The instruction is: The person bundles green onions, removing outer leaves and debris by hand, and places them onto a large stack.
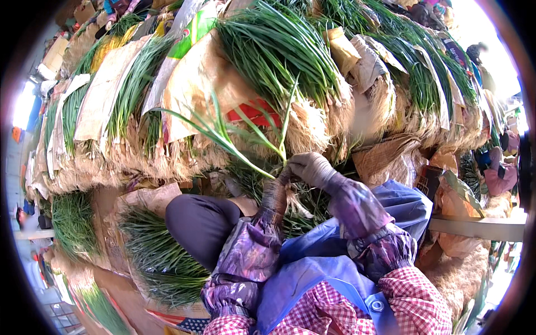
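Observation:
My left hand (274,196), in a dirty brown glove, grips the base of a green onion stalk (240,146) whose long leaves fan up and to the left. Just right of it, my right hand (310,167), in a grey glove, pinches the same stalk near its pale lower part. Both forearms wear purple patterned sleeve covers over red checked sleeves. A blue apron (312,262) lies across my lap, and my knee in dark trousers (201,223) is to the left.
Large bundles of green onions (279,50) wrapped in brown paper and sacking (195,78) are stacked all around, with roots facing me. More loose bundles (156,251) lie at lower left. A person (480,56) is at the far right.

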`<state>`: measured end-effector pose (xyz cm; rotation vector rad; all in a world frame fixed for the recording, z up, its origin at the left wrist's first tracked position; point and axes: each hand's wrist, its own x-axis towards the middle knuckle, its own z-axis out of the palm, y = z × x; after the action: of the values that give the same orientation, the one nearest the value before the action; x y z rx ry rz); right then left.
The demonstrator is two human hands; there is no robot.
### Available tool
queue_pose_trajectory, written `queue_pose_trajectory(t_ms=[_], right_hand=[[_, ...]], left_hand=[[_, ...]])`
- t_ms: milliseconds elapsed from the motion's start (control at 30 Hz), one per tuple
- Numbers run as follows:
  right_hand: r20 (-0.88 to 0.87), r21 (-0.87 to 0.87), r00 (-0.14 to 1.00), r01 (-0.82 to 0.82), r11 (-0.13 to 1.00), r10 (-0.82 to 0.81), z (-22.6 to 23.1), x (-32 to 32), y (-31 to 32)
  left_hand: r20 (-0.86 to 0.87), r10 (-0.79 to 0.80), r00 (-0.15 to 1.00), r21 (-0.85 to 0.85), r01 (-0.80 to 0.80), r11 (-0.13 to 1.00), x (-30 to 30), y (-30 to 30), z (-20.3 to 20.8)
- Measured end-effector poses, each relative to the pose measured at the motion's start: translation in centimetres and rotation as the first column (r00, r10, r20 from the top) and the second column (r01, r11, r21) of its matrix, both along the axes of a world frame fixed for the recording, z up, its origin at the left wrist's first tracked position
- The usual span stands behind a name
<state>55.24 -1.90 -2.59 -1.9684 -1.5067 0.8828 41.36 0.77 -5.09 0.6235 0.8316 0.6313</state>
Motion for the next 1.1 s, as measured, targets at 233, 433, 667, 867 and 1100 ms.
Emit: queue_pose_trajectory(t_ms=[233,433,667,867,1100], right_hand=[[-0.466,-0.078,0.818,0.340,0.937,-0.336,-1.3,-0.3,2.0],[0.001,0.172,0.912,0.403,0.899,-0.410,-4.4,-2.8,1.0],[0.684,-0.298,0.711,0.067,0.952,0.164,-5.6,5.1,-1.9],[-0.090,-0.042,0.996,-0.011,0.999,0.007,-1.2,1.9,-0.7],[0.202,0.370,0.955,0.130,0.920,-0.216,2.2,0.5,5.0]], left_hand=[[-0.077,0.017,0.997,-0.046,-0.021,0.999,-0.6,-1.9,-0.2],[0.195,0.052,0.980,-0.385,0.028,0.922,-2.7,-2.0,-1.3],[0.308,0.048,0.950,-0.315,0.055,0.947,-4.9,-3.3,-1.7],[0.143,0.006,0.990,-0.317,0.040,0.947,-4.7,-3.7,-1.7],[0.661,-0.133,0.739,0.058,0.127,0.990,-6.2,-3.3,1.9]])
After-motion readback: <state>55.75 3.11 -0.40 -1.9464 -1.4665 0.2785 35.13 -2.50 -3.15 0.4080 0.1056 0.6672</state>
